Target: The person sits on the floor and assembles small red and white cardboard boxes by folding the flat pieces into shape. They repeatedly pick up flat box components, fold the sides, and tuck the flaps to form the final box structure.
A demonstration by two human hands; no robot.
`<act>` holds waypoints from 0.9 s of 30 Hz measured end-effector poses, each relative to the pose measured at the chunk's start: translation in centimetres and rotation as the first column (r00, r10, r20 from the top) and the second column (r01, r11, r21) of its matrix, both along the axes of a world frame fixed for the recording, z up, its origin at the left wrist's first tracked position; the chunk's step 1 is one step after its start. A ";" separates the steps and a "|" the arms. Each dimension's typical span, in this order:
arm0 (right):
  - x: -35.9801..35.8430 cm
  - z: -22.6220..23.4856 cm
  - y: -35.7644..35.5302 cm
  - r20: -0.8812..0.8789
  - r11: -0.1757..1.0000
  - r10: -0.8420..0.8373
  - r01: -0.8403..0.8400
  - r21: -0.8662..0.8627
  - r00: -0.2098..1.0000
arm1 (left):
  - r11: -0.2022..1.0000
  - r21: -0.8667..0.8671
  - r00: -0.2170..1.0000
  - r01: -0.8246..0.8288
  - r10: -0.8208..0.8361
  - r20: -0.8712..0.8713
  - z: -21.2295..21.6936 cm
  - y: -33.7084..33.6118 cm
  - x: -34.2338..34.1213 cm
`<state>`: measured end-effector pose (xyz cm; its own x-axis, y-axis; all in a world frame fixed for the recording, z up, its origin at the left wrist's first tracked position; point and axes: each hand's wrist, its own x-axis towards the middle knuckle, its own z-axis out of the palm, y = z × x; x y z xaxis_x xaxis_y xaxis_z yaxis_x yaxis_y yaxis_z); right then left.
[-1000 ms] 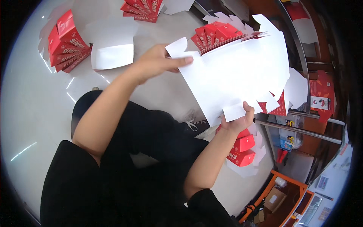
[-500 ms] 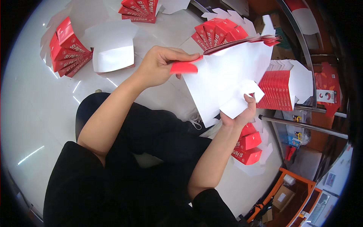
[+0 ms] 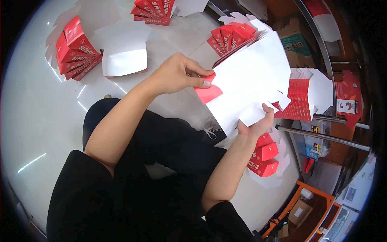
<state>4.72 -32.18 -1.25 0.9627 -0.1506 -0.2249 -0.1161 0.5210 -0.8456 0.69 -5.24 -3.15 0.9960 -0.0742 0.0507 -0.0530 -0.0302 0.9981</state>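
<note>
In front of me is a sheaf of flat cardboard box blanks (image 3: 250, 76), white on the face toward me, with red showing along the far edge. My left hand (image 3: 181, 74) pinches a red flap (image 3: 209, 89) at the near-left corner, thumb on top. My right hand (image 3: 258, 120) supports the sheaf from below at its lower right, its thumb beside a small folded-up white flap; most of its fingers are hidden behind the card. Beyond my left hand, an opened-out white box (image 3: 125, 60) rests on the floor.
Fanned stacks of red folded boxes lie at the far left (image 3: 76, 50), far middle (image 3: 155, 12) and beyond the sheaf (image 3: 225, 38). More red boxes stand at the right (image 3: 296, 97) and beside my right forearm (image 3: 266, 155). Metal rails (image 3: 326, 137) and an orange-framed shelf (image 3: 298, 205) border the right.
The sheaf has tilted so that its white face shows more broadly. My left hand has shifted slightly right and down, turning the red flap. My right hand stays nearly in place.
</note>
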 end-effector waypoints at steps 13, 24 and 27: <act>-0.7 -0.5 -0.2 0.149 0.958 0.190 -0.150 -0.246 0.970 | 0.863 -0.471 0.975 0.181 -0.219 -0.026 -0.6 3.9 -0.1; -0.2 -0.7 1.0 0.141 0.712 0.386 -0.197 -0.674 0.912 | 0.828 -0.304 0.875 -0.472 0.399 -0.273 1.5 4.0 0.5; 0.1 -1.9 0.7 0.023 0.588 0.475 -0.298 -0.752 0.880 | 0.714 -0.432 0.835 -0.551 0.469 -0.289 2.1 4.8 0.5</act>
<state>4.80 -31.49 -3.16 0.9751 0.2214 -0.0132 0.0557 -0.3020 -0.9517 1.20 -0.43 -1.04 0.8725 0.4400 -0.2126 -0.0237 0.4728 0.8809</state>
